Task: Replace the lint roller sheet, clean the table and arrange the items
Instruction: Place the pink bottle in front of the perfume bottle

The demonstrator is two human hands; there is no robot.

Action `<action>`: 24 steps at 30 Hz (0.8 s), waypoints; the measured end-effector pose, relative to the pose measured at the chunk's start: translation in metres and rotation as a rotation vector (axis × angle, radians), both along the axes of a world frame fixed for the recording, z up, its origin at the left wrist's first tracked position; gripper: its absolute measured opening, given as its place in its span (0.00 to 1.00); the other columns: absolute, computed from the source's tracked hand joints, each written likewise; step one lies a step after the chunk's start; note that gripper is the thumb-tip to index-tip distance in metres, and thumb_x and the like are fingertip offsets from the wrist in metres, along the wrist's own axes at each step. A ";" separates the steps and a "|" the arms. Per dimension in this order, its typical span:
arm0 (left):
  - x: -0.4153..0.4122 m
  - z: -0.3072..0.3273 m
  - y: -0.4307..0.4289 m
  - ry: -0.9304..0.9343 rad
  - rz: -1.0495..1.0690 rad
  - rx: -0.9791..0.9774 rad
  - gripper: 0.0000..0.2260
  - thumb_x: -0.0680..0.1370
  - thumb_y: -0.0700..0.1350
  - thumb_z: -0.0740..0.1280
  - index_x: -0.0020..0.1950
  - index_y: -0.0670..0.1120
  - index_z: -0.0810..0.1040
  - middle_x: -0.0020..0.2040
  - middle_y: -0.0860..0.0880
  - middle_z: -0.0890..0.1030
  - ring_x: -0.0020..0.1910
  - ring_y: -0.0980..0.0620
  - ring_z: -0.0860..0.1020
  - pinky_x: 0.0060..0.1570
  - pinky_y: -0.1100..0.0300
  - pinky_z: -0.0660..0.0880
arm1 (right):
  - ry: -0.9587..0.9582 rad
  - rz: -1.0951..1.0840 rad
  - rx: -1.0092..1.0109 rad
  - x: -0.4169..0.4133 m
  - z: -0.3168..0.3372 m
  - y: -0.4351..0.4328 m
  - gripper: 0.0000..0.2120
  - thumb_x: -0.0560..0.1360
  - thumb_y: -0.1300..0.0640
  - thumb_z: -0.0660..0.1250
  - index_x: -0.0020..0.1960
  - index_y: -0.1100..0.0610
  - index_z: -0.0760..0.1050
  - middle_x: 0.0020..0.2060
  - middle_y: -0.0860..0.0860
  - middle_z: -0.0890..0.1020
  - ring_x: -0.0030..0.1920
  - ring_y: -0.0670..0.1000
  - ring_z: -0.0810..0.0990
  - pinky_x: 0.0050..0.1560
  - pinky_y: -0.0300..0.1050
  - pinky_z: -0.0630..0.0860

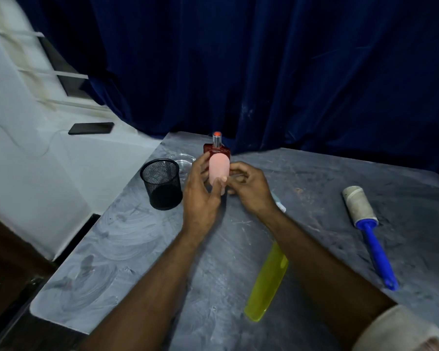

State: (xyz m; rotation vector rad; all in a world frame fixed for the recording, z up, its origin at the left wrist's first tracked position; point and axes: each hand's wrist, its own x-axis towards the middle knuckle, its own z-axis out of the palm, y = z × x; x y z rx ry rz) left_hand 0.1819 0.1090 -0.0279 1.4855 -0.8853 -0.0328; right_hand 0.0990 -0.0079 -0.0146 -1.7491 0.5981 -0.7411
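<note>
A pale pink rounded bottle point(219, 169) stands upright near the far edge of the grey table point(327, 188). My left hand point(200, 193) wraps around its left side. My right hand point(249, 188) is beside it on the right, fingers curled at the bottle's lower part; what they pinch is hidden. Right behind the pink bottle stands a dark red perfume bottle point(217, 145) with a silver neck and red cap. The lint roller point(365, 224), with a grey dirty roll and a blue handle, lies far right. A yellow-green translucent bottle point(268, 279) lies under my right forearm.
A black mesh pen cup point(162, 183) stands left of my hands, with a clear glass dish point(183, 162) behind it. A black phone point(91, 128) lies on the white ledge at left. A dark blue curtain hangs behind the table. A pale thin object point(279, 202) peeks from under my right wrist.
</note>
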 end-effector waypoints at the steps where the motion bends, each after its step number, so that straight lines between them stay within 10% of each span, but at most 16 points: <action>1: 0.003 0.000 -0.004 0.002 0.015 0.001 0.24 0.83 0.42 0.72 0.78 0.46 0.71 0.68 0.51 0.81 0.65 0.58 0.82 0.63 0.59 0.82 | 0.002 -0.023 -0.032 0.006 -0.002 0.000 0.11 0.76 0.59 0.75 0.58 0.53 0.82 0.48 0.49 0.87 0.47 0.50 0.87 0.46 0.50 0.86; 8: 0.018 -0.002 -0.023 0.076 0.037 0.019 0.19 0.86 0.39 0.65 0.78 0.47 0.72 0.70 0.45 0.81 0.69 0.45 0.81 0.68 0.40 0.79 | 0.079 -0.134 -0.211 0.036 -0.010 0.001 0.09 0.76 0.59 0.73 0.55 0.49 0.81 0.47 0.42 0.86 0.48 0.38 0.84 0.47 0.33 0.79; 24: 0.013 -0.002 -0.015 0.092 0.027 0.081 0.21 0.87 0.41 0.64 0.80 0.41 0.68 0.72 0.40 0.78 0.70 0.41 0.79 0.69 0.38 0.78 | 0.218 -0.113 -0.385 0.029 -0.006 0.011 0.12 0.79 0.59 0.70 0.62 0.54 0.78 0.59 0.52 0.82 0.58 0.50 0.82 0.61 0.52 0.81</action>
